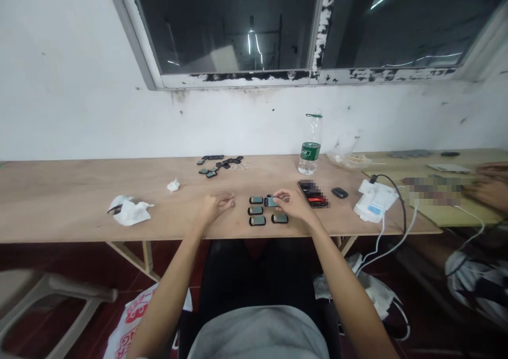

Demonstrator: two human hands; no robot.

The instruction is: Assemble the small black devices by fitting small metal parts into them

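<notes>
My right hand [292, 203] pinches a small dark module with a grey screen [270, 202] between thumb and fingers, just above the table. Around it, several similar modules lie flat in two columns, among them one at the front left [257, 221] and one at the front right [280, 219]. To the left of them, my left hand [220, 204] is low over the wood with its fingertips pressed together. What those fingertips hold, if anything, is too small to make out.
Toward the wall lie more dark modules [211, 173] and scattered white bits [239, 166]. A water bottle [310, 151], phone [313, 193], black case [339, 192] and white cabled box [374, 203] are on the right. Crumpled tissue [133, 211] lies left. Another person's hands [490, 184] are far right.
</notes>
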